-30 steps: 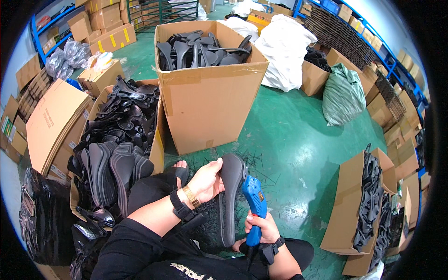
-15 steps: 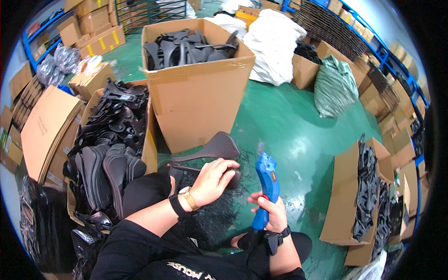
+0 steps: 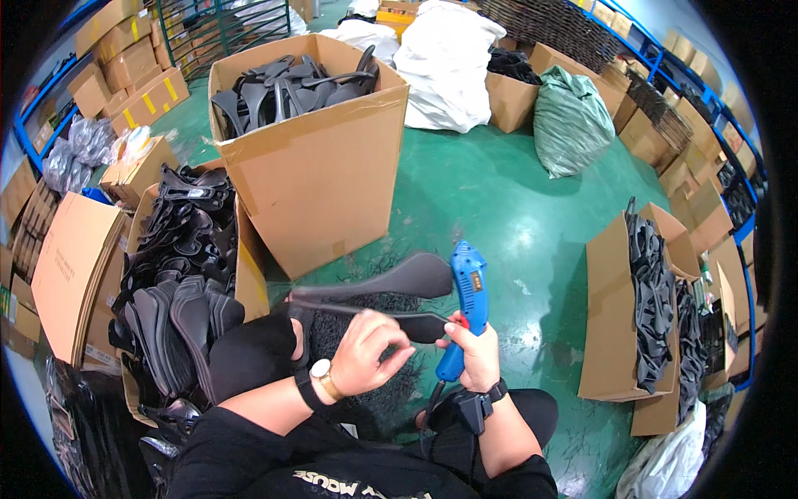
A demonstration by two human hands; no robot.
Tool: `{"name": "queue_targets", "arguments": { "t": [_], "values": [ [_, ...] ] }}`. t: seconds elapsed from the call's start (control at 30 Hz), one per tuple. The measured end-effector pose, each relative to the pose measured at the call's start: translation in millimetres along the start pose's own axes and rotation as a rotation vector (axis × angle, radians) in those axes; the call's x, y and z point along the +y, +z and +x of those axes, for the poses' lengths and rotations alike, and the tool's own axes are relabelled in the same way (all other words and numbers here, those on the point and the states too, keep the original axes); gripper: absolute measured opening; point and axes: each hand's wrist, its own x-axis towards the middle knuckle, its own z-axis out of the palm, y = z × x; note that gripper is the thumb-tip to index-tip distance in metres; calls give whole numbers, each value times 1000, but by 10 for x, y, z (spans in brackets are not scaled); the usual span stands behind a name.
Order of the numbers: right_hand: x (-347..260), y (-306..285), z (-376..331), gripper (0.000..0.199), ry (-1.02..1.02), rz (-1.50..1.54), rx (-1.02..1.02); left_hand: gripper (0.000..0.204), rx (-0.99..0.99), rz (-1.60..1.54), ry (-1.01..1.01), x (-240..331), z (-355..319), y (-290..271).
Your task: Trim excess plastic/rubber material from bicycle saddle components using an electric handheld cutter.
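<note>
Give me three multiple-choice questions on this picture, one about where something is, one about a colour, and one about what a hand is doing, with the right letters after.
1. Where is the tall open cardboard box full of black parts?
A. ahead of the person, on the green floor
B. on the person's lap
C. behind the white sacks

2. What colour is the handheld tool?
A. red
B. blue
C. yellow

3. What is the right hand doing?
A. resting flat on the floor
B. reaching into a box
C. gripping the tool

Answers: 1 A, it stands on the floor beyond the knees. 2 B, its body is bright blue. 3 C, fingers wrap its handle while the left hand holds the black saddle-shaped part.
</note>
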Motion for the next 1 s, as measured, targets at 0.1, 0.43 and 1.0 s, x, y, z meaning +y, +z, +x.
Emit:
{"name": "queue_targets", "arguments": {
  "t": [0.1, 0.43, 1.0],
  "values": [
    [-161, 96, -37, 28, 28, 108, 86, 29, -182, -503, -593, -174, -188, 138],
    [14, -50, -1, 28, 120, 20, -287, 37, 100, -1513, -924, -116, 141, -144],
    [276, 76, -329, 19, 604, -131, -581, 67, 588, -1375, -1082, -240, 395, -602]
  ]
}}
